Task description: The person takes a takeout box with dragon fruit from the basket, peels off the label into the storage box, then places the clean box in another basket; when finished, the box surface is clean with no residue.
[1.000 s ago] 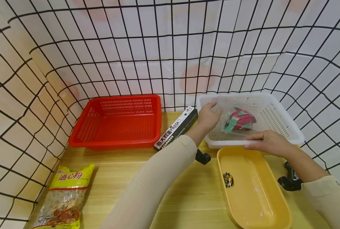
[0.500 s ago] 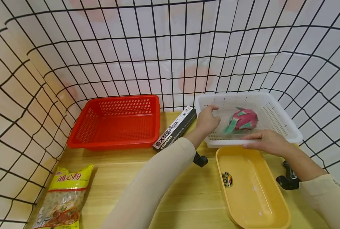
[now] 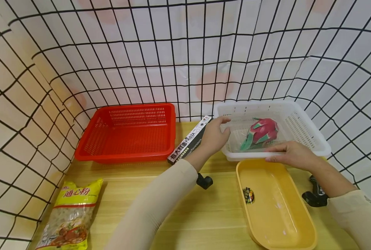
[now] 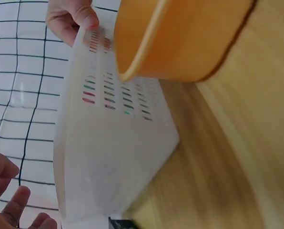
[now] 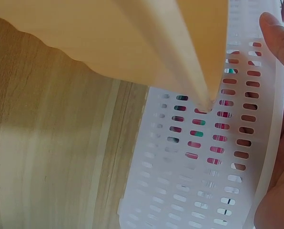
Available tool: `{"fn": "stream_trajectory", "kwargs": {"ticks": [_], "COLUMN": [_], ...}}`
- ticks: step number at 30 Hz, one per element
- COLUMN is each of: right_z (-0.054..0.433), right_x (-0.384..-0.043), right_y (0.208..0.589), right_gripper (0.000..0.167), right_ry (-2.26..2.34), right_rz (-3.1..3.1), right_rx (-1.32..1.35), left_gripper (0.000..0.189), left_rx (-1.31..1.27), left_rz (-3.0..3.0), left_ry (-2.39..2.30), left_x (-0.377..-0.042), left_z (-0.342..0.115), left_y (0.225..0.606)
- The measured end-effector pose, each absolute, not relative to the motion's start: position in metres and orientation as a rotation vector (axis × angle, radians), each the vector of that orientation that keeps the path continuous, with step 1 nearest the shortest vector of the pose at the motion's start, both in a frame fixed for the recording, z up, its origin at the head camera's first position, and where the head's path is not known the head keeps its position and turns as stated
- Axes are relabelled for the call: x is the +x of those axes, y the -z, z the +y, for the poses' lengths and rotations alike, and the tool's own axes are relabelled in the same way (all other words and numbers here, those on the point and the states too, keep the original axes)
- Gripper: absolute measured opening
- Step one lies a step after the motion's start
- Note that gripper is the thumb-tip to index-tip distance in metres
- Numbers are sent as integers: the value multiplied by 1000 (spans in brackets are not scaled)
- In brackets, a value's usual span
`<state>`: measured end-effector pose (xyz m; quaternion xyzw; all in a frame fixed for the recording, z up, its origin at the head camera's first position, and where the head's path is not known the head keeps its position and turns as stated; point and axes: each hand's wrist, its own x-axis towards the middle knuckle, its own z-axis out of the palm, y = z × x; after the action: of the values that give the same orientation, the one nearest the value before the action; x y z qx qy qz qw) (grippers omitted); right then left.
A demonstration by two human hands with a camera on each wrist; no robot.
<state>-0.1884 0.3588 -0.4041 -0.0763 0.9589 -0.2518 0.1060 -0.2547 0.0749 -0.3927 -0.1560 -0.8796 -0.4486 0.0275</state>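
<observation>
In the head view a pink and green dragon fruit lies in the white basket, with what looks like clear plastic about it. My right hand grips the basket's front rim; in the right wrist view its thumb presses the outer wall. Fingers apart and holding nothing, my left hand hovers by the basket's left edge, over the end of a black and white pasta box. The left wrist view shows the left fingers loosely bent, apart from the basket's wall.
A red basket stands at the back left. In front of the white basket is a yellow tray. A bag of macaroni lies at the left front. Black wire mesh encloses the back and sides.
My left hand has drawn away from the clear plastic and moved left, out over the basket's edge. The dragon fruit has shifted slightly in the basket. My right hand stays on the rim.
</observation>
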Motion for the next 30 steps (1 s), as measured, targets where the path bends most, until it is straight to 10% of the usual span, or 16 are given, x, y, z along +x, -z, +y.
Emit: {"fn": "stream_trajectory", "kwargs": {"ticks": [30], "right_z": [348], "right_x": [-167], "right_y": [383], "right_gripper": [34], "right_ry": [899], "right_rz": [2870], "right_rx": [-263], "left_gripper": [30], "left_rx": [-523], "left_rz": [-2492], "left_ry": [1161], "left_x": [-166], "left_z": [-72], "left_y": [400]}}
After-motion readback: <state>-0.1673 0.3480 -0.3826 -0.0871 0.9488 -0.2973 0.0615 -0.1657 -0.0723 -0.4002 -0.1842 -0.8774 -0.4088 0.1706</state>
